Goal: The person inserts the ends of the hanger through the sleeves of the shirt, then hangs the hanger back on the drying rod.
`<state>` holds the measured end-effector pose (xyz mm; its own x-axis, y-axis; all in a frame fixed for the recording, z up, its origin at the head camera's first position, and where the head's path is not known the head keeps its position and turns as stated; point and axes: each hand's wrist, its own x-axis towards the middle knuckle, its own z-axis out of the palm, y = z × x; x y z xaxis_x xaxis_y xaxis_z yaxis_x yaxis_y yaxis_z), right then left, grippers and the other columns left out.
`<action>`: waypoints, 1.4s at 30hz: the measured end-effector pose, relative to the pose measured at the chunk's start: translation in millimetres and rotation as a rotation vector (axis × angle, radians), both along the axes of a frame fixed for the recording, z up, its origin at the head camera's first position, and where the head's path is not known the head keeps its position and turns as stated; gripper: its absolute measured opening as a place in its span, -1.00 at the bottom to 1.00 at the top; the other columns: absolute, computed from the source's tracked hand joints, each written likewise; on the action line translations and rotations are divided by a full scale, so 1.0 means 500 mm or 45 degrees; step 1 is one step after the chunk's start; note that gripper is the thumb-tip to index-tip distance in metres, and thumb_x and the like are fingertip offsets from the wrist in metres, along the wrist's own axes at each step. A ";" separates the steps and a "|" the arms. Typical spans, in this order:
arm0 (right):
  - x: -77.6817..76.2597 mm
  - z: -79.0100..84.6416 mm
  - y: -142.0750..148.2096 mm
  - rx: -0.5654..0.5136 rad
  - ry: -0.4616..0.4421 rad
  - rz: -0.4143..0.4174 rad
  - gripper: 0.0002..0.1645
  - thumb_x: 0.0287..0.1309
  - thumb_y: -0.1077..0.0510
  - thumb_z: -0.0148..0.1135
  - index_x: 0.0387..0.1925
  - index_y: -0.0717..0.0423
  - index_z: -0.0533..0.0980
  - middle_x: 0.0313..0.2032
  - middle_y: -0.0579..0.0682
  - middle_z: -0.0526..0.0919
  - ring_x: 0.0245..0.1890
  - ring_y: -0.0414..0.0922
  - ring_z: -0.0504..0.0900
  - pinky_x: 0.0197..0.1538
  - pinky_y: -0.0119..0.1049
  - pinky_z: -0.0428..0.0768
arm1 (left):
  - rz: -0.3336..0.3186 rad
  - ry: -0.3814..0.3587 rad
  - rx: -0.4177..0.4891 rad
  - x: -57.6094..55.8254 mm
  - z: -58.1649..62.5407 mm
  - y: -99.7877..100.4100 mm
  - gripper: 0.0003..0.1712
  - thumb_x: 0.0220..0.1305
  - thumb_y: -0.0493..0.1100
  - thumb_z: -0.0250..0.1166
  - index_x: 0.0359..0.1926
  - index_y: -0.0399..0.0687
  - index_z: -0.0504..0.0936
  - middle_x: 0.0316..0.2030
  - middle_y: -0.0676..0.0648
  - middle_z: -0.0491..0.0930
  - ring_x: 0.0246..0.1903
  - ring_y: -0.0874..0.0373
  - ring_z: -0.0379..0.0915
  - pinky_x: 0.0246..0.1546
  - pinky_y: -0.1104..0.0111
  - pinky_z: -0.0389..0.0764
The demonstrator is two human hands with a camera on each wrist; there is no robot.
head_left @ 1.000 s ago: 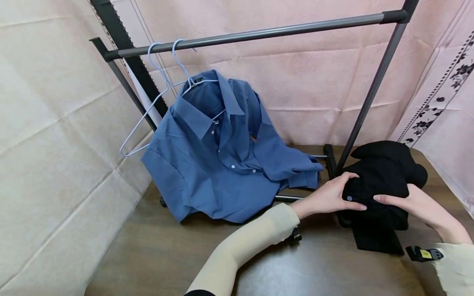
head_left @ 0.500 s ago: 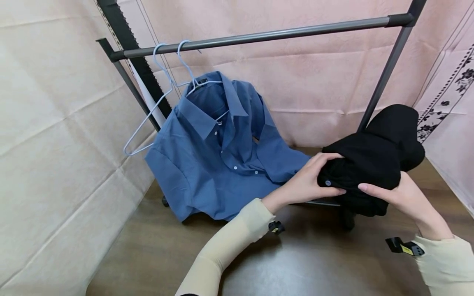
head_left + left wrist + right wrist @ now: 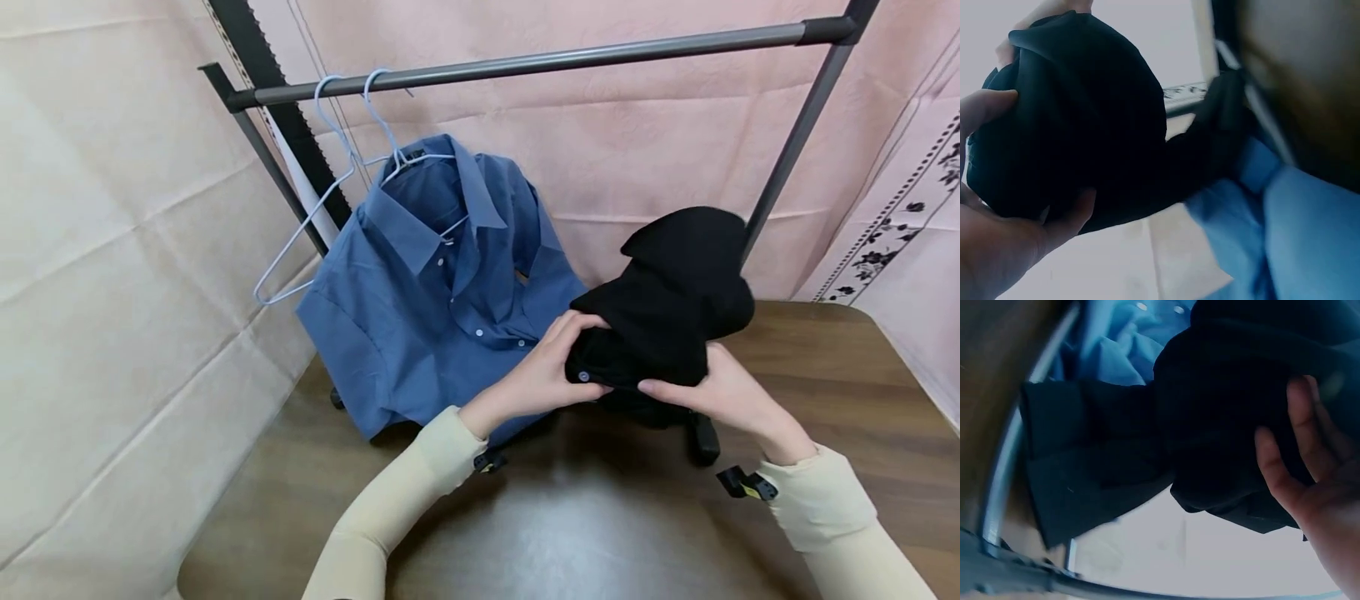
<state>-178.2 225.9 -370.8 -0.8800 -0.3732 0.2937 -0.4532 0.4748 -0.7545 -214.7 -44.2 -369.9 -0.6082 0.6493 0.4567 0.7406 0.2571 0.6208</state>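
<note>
A bunched black shirt [image 3: 660,308] with a small button is held up in front of the rack, above the tabletop. My left hand [image 3: 525,382] grips its left edge, thumb in front and fingers on top. My right hand [image 3: 738,404] holds the lower right side, its thumb across the front. In the right wrist view, a flat sleeve end with a cuff [image 3: 1079,456] hangs from the bundle. Just left of the bundle, a blue button-up shirt [image 3: 420,333] hangs on a light blue hanger, partly covered by the black cloth and my left hand.
A grey metal rail [image 3: 570,60] runs across the top of the rack. A second light blue hanger [image 3: 306,225], bare, hangs left of the blue shirt. The rack's right post [image 3: 795,142] rises behind the bundle. Below lies a brown wooden tabletop [image 3: 825,375].
Both hands have lifted the black shirt from the right side of the table and carried it left, closer to the blue shirt. It now overlaps the blue shirt's sleeve in the head view.
</note>
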 end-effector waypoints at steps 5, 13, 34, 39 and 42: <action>-0.015 -0.042 -0.024 0.091 -0.060 0.071 -0.67 0.19 -0.02 0.46 -0.03 -0.10 0.61 -0.18 -0.19 0.67 -0.25 -0.22 0.59 -0.14 -0.36 0.54 | 0.023 -0.039 -0.052 -0.006 -0.045 -0.038 -0.25 0.17 -0.16 0.47 0.31 0.00 0.29 0.19 -0.01 0.31 0.17 0.14 0.21 0.19 0.30 0.32; -0.037 -0.120 -0.030 0.237 -0.211 0.176 -0.66 0.25 -0.18 0.37 -0.36 -0.04 0.55 -0.59 -0.22 0.41 -0.57 -0.27 0.43 -0.36 -0.35 0.47 | 0.087 -0.163 -0.297 -0.028 -0.110 -0.065 -0.24 0.23 -0.19 0.46 0.36 0.02 0.28 0.22 -0.03 0.27 0.21 0.09 0.20 0.23 0.23 0.34; -0.007 -0.102 0.076 0.276 -0.058 0.173 -0.94 0.36 0.03 0.30 -0.17 -0.14 0.60 -0.24 -0.21 0.67 -0.24 -0.27 0.64 -0.21 -0.36 0.57 | 0.017 -0.251 -0.408 -0.031 -0.080 -0.138 -0.19 0.32 0.04 0.41 0.49 0.33 0.24 0.43 0.11 0.12 0.39 0.16 0.04 0.31 0.14 0.31; -0.005 -0.072 0.103 0.084 0.052 -0.235 -0.94 0.36 0.07 0.30 -0.22 -0.10 0.68 -0.31 -0.23 0.71 -0.32 -0.33 0.61 -0.27 -0.49 0.48 | 0.049 -0.276 -0.317 -0.040 -0.059 -0.134 -0.19 0.34 0.07 0.38 0.51 0.28 0.22 0.41 0.09 0.16 0.39 0.16 0.10 0.34 0.12 0.29; -0.009 -0.067 0.107 -0.093 0.084 -0.439 -0.85 0.37 0.06 0.30 -0.23 0.05 0.66 -0.33 -0.25 0.68 -0.34 -0.36 0.57 -0.30 -0.53 0.43 | 0.066 -0.320 -0.274 -0.053 -0.060 -0.125 -0.13 0.33 0.09 0.38 0.54 0.27 0.15 0.40 0.04 0.17 0.39 0.04 0.15 0.33 0.07 0.32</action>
<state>-182.7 279.2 -404.1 -0.9288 -0.0338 0.3690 -0.3247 0.5542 -0.7665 -241.2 -106.6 -400.1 -0.7191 0.6798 0.1440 0.5535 0.4351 0.7102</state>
